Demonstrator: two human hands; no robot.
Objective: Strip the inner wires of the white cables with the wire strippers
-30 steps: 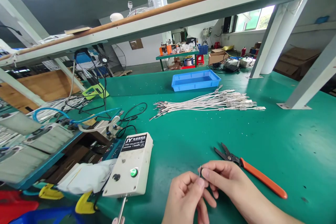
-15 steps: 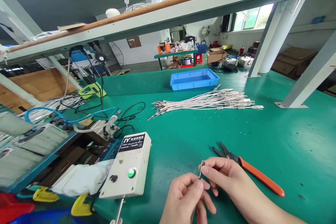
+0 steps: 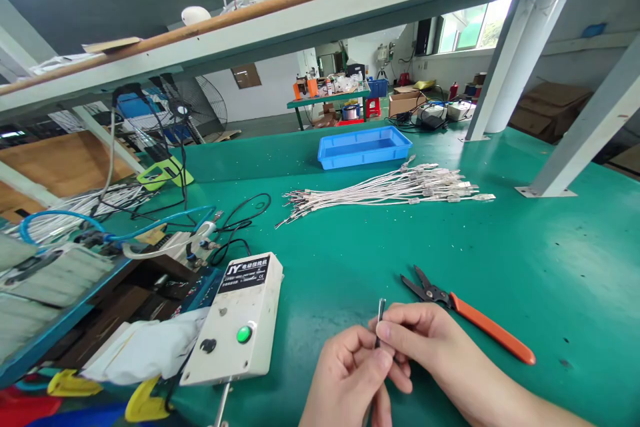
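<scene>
Low in the frame, just right of centre, my left hand and right hand meet around a few thin wires. My right thumb and forefinger pinch them near the top, their dark and pale tips standing upright above the grip; my left thumb and fingers grasp them just below. I judge the step in hand to be parting or straightening these ends; the next move calls for a light, steady pinch and tips in clear sight. Orange-handled wire-stripping pliers lie right of my hands, the wire-twisting machine sits at lower left, its green button bright, and white USB cables lie bundled above centre.
</scene>
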